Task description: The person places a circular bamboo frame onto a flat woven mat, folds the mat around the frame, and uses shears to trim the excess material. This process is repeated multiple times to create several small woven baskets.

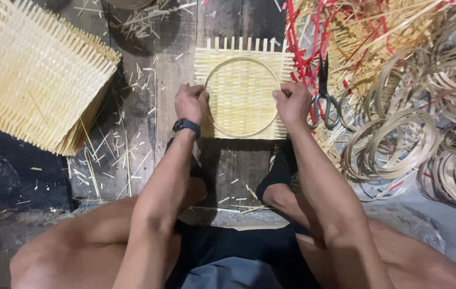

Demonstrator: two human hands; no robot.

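A bamboo-weaving workshop floor: stacked woven mats (pixel 35 75) at ten o'clock, coiled bamboo hoops (pixel 415 144) at three, loose splints (pixel 377 27) at one, scissors (pixel 324 96) on worn planks (pixel 174 59).

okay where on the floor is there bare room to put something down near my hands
Mostly bare: the dark wooden planks between the stack of pale woven bamboo mats and the square woven mat with round hoop under your left hand and right hand. Right side is crowded: black-handled scissors, coiled bamboo strip hoops.

No packages, labels or signs, only a black wristwatch (pixel 186 126), face hidden
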